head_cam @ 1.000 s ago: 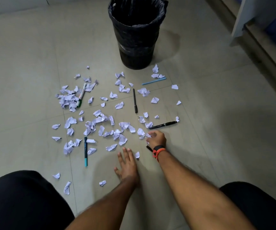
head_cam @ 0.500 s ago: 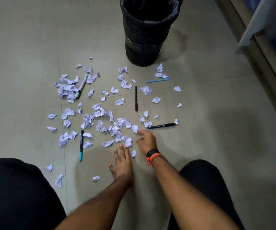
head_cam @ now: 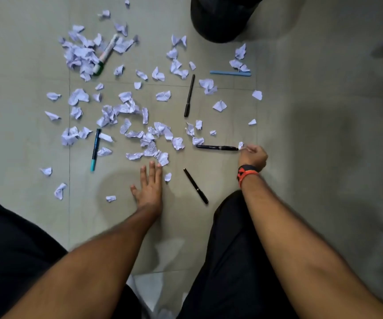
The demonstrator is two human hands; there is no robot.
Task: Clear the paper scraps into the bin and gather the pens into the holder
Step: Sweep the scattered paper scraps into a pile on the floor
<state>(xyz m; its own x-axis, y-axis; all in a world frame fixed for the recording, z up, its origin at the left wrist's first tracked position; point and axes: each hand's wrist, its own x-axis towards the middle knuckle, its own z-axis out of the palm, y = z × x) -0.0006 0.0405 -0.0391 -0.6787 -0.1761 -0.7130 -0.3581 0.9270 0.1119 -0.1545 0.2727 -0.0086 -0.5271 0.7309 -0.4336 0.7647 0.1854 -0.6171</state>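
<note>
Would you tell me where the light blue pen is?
Head view: the light blue pen lies on the floor right of centre, near the black bin's base, beside a pair of paper scraps.

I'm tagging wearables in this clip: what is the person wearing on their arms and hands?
No sleeves or gloves show on either arm. The left hand wears nothing; the right hand has a black-and-orange wristband at its wrist.

Right of the right hand [head_cam: 252, 156] the floor [head_cam: 312, 134] lies bare; left of it, a pen [head_cam: 217, 147] and scraps [head_cam: 149, 139] crowd the way; bin [head_cam: 220, 21] stands ahead.
</note>
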